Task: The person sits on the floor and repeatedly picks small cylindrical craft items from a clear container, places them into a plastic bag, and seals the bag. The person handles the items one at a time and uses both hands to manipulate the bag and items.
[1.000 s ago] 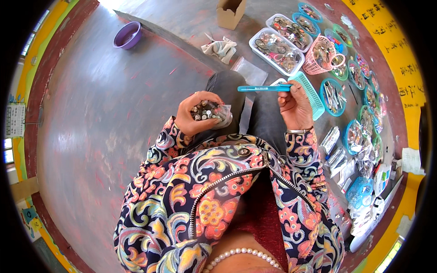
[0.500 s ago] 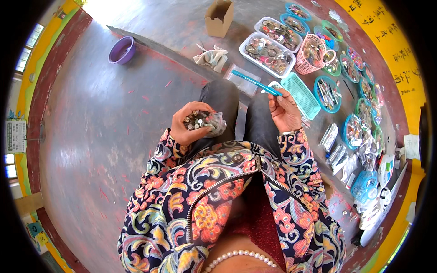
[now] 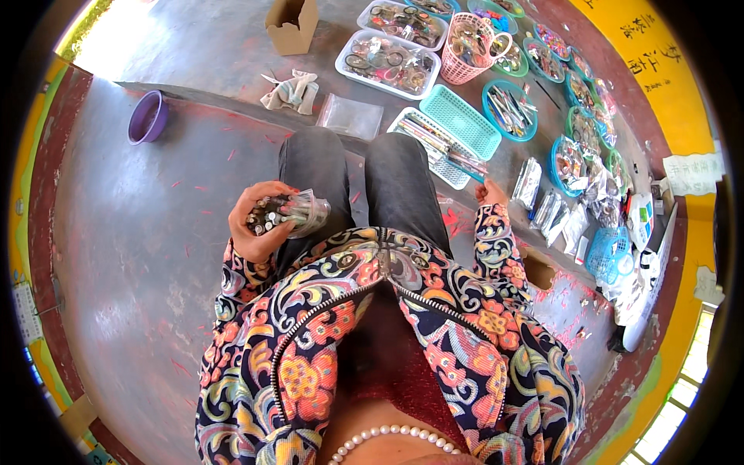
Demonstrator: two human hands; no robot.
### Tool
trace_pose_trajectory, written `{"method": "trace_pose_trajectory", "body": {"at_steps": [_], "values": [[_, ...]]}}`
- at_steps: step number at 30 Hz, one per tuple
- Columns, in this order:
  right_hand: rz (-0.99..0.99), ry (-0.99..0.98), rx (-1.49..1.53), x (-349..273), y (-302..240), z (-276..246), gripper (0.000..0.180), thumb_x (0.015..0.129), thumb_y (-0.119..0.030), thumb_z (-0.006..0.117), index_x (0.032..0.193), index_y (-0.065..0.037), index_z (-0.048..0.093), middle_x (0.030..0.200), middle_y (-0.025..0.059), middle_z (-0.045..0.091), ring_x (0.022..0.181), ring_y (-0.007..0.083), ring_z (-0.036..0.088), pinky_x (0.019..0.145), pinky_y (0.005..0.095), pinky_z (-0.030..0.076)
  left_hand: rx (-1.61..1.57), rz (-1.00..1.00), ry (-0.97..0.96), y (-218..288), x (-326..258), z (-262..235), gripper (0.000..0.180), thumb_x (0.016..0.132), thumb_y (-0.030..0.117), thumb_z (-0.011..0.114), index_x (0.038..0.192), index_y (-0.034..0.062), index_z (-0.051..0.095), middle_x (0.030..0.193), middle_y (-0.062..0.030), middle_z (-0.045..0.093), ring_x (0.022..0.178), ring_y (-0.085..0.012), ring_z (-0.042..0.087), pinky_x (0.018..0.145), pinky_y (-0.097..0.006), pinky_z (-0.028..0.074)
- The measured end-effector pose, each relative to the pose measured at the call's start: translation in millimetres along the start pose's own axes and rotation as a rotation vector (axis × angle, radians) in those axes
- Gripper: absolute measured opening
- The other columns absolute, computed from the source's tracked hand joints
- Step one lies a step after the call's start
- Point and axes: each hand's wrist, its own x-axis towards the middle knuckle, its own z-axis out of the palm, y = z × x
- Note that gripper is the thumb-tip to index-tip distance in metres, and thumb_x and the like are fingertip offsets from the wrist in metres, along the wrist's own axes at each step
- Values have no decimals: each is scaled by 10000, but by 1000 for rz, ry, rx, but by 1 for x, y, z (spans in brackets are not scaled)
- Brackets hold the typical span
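Note:
My left hand is wrapped round a clear plastic bag packed with a bundle of pens, their round ends towards my palm side. It is held over my left thigh. Out to the right, my right hand is closed at the near corner of a white basket, its fingertips pinching the end of a blue pen. That pen slants over the other pens and pencils lying in the basket. Part of the fingers is hard to make out.
A turquoise basket adjoins the white one. Beyond are trays of hair ties, a pink basket and a blue bowl of pens. Wrapped packs lie right. A flat clear bag, cloth and purple basin sit left.
My right hand has lowered the blue pen from in front of me, to the right and down to the white basket. My left hand still holds the bag of pens. The view has turned right.

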Motion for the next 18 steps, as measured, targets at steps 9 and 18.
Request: {"method": "trace_pose_trajectory", "body": {"at_steps": [9,18], "values": [[39,71,-192,26,27,12,221,850,-175,535,950,13,591,708,105,597,602,165,582,513,263,489,0,-57,8,11,3,5,414,649,-22,649,1031,-41,492,1013,-163,550,935,-216,546,822,-323,424],[37,-93,-790,78,28,-35,288,802,-298,497,746,-59,648,670,56,621,603,133,584,576,272,444,43,-92,22,9,2,4,403,657,0,644,1033,-43,503,992,-151,564,930,-193,544,823,-299,419]]}}
